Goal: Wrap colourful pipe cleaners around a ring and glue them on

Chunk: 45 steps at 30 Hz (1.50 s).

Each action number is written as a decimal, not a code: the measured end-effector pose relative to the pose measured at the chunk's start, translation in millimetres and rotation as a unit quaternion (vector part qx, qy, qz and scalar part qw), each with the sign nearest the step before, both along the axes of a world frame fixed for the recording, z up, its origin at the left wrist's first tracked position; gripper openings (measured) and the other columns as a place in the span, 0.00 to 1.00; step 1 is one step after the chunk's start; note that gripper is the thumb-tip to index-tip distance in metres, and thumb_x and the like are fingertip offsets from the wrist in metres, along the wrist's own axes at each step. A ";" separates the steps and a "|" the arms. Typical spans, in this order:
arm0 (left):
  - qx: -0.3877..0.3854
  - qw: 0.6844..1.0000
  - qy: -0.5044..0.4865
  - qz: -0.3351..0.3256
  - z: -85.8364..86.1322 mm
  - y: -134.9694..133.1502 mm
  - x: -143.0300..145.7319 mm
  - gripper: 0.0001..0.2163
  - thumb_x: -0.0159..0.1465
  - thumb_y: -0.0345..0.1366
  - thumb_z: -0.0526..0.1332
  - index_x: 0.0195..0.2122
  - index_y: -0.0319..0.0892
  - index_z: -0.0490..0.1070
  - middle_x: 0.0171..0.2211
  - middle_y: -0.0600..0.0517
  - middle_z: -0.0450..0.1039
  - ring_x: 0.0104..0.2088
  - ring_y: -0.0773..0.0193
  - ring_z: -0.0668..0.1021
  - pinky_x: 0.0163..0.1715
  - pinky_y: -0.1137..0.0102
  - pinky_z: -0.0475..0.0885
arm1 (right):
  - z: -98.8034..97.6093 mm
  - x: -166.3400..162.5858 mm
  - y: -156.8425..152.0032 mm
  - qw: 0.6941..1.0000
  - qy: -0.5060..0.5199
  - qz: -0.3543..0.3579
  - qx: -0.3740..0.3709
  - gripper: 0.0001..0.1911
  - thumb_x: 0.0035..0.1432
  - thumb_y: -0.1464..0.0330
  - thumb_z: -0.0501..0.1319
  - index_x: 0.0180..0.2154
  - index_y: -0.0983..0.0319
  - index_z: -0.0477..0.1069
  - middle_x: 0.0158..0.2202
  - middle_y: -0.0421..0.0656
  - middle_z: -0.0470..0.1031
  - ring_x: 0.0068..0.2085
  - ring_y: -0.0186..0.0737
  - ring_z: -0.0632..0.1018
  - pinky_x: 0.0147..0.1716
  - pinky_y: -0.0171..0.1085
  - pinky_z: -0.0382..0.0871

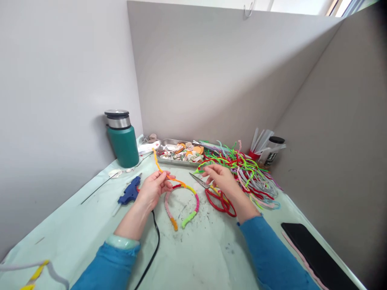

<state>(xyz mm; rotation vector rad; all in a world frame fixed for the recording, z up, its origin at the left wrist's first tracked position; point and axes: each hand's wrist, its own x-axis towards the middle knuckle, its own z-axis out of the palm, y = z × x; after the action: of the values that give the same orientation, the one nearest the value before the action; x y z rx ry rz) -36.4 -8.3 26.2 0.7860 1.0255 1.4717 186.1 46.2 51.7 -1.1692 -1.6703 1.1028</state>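
My left hand (154, 186) pinches an orange pipe cleaner (156, 162). One end sticks up to the left, and the other runs down to the top of a headband (197, 201). The headband lies on the table, wrapped in pink, orange, red, yellow and green pipe cleaner; my left fingers are by its upper left side. Over the scissors (223, 204) with red handles hovers my right hand (220, 177), its fingers loosely bent and apart, with nothing visible in them. The scissors' blades point to the upper left, and my right wrist partly covers the handles.
A heap of coloured pipe cleaners (254, 177) lies at right, beside a metal tray (181, 162) of small pieces. At left are a blue glue gun (130, 191) with a black cord (155, 241) and a green bottle (123, 147). A black phone-like slab (314, 253) lies front right.
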 end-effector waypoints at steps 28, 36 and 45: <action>-0.023 0.995 -0.096 -0.018 5.6 -4.9 3.9 0.07 0.55 0.26 0.58 0.36 0.35 0.69 0.24 0.55 0.64 0.17 0.75 0.65 0.17 0.75 0.65 | -15.6 74.5 -18.3 0.858 -0.511 -0.047 0.025 0.24 0.49 0.56 0.58 0.46 0.62 0.66 0.38 0.48 0.73 0.36 0.44 0.73 0.29 0.35 0.59; 0.002 0.988 -0.144 -0.050 4.8 -2.7 1.0 0.11 0.52 0.23 0.58 0.37 0.33 0.71 0.29 0.49 0.70 0.20 0.74 0.68 0.18 0.77 0.65 | 2.0 47.5 -34.6 0.976 -0.210 0.039 0.051 0.26 0.52 0.59 0.58 0.51 0.61 0.62 0.35 0.43 0.70 0.34 0.37 0.71 0.31 0.34 0.65; -0.006 0.996 -0.089 -0.016 5.6 -4.9 3.3 0.12 0.51 0.23 0.62 0.38 0.34 0.68 0.30 0.48 0.73 0.25 0.69 0.76 0.28 0.73 0.73 | -12.2 15.9 -47.8 0.984 -0.084 0.159 -0.002 0.21 0.56 0.57 0.56 0.49 0.58 0.65 0.34 0.42 0.72 0.29 0.35 0.72 0.25 0.32 0.65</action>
<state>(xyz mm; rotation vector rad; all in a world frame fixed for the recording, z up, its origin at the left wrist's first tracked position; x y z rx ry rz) -33.1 -13.1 31.8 0.6472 0.8836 1.4781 201.9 -1.6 39.5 -1.0444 -2.0400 1.2273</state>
